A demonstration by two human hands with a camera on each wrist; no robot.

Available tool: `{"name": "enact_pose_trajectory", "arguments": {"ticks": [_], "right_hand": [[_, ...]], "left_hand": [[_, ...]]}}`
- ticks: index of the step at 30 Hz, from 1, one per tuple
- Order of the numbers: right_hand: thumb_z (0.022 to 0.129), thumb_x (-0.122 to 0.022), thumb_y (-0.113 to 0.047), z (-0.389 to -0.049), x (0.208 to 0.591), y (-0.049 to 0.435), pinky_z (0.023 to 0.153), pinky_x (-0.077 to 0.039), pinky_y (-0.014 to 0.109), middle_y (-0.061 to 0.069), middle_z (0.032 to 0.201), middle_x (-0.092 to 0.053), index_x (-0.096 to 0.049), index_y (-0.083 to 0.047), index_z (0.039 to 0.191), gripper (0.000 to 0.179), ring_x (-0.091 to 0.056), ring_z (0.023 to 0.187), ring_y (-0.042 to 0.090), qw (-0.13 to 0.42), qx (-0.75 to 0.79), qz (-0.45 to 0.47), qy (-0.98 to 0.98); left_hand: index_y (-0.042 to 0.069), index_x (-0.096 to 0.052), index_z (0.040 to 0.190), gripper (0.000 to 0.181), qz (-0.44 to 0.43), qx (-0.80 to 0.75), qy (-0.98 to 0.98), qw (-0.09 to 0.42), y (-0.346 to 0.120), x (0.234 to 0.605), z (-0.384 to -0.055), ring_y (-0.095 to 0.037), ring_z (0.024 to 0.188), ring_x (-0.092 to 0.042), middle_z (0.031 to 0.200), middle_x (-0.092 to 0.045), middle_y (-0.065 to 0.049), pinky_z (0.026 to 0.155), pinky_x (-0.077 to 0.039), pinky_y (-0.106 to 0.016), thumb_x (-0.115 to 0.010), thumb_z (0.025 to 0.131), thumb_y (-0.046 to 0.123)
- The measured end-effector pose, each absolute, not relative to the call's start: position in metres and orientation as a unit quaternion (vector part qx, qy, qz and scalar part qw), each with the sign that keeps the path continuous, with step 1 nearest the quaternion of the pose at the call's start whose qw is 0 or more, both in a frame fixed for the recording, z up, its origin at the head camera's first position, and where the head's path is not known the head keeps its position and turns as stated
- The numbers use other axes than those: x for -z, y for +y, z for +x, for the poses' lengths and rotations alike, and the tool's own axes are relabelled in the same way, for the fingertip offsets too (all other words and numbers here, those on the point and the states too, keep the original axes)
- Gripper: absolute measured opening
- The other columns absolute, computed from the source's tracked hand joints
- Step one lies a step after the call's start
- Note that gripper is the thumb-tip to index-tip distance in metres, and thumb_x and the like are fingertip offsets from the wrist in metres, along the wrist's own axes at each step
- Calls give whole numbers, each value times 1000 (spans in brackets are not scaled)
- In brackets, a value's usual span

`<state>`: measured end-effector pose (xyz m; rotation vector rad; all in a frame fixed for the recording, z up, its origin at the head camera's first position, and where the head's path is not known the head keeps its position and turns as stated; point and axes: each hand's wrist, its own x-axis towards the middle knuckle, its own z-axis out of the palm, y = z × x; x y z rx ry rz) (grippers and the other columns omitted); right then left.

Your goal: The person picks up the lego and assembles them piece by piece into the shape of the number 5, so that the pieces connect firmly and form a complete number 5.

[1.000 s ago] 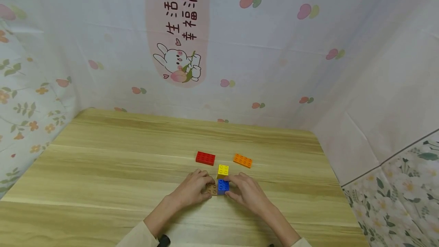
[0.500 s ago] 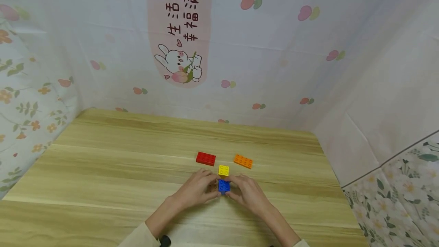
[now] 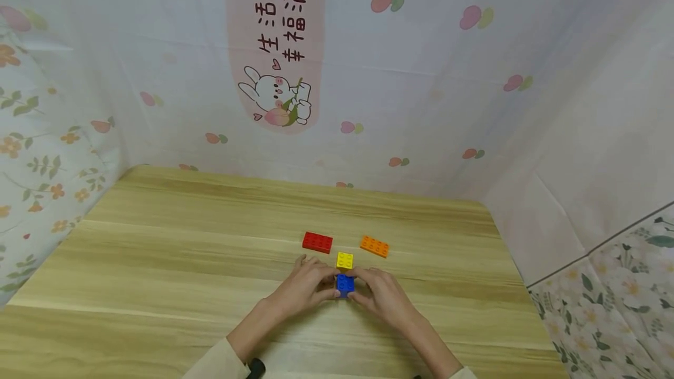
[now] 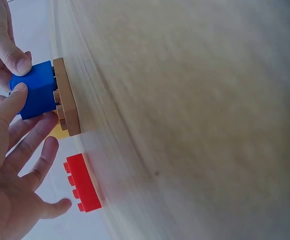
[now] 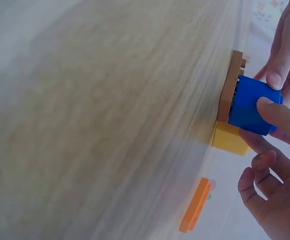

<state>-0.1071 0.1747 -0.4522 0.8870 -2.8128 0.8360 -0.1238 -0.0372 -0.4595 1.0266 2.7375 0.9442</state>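
Note:
Between my two hands is a blue toy building brick (image 3: 345,285), sitting over a thin brown building plate (image 4: 68,102). My left hand (image 3: 303,286) pinches the brick's left side between thumb and fingers. From the other side, my right hand (image 3: 385,298) pinches it too, its thumb (image 5: 273,111) lying on the blue face. Some brown studs and a narrow gap show under the blue brick in the left wrist view. From the head, the hands and brick hide most of the brown plate. Right behind the blue brick stands a yellow brick (image 3: 344,260).
A red brick (image 3: 317,243) lies farther back on the left of the wooden table (image 3: 174,238). An orange plate (image 3: 375,246) lies back on the right. Patterned cloth (image 3: 421,75) hangs behind the table.
My left hand has shifted right, from the brown plate's left side to the blue brick, covering the plate from above. My right hand stays at the blue brick.

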Motion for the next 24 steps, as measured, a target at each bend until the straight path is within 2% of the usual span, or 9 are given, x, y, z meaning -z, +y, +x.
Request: {"name": "enact_pose_trajectory", "arguments": {"ticks": [2, 8, 16, 19, 24], "right_hand": [[78, -77, -17, -107, 452, 174, 57, -42, 21, -3, 93, -67, -66, -14, 103, 28, -55, 67, 13, 37, -273, 289, -917], [78, -76, -17, -107, 451, 173, 52, -37, 19, -5, 89, -67, -67, -14, 103, 27, -49, 61, 14, 29, -272, 287, -918], [77, -77, -15, -107, 451, 172, 64, -48, 23, -1, 96, -69, -67, -12, 103, 27, -63, 79, 14, 31, -281, 291, -914], [77, -77, -15, -107, 451, 172, 57, -45, 21, -2, 91, -68, -68, -12, 102, 27, -58, 67, 10, 32, -284, 287, -914], [76, -77, -14, -108, 453, 173, 47, -38, 18, -3, 82, -66, -68, -13, 102, 27, -38, 52, 1, 28, -292, 280, -914]], "left_hand": [[15, -63, 120, 39, 329, -304, 893, 37, -37, 459, -124, -14, 101, -48, 107, -65, 7, 98, -17, -67, -66, 86, 33], [15, -65, 117, 37, 330, -289, 898, 28, -37, 457, -123, -14, 101, -49, 109, -65, 7, 98, -17, -65, -67, 85, 32], [11, -66, 115, 36, 336, -259, 905, 12, -35, 453, -120, -17, 102, -49, 110, -66, 2, 98, -21, -64, -67, 86, 32], [11, -66, 114, 36, 338, -252, 907, 6, -34, 453, -119, -17, 103, -49, 110, -65, 1, 98, -23, -63, -67, 85, 33], [11, -67, 114, 37, 338, -253, 906, 4, -33, 454, -119, -17, 104, -49, 111, -65, 1, 98, -25, -62, -67, 85, 34]]}}
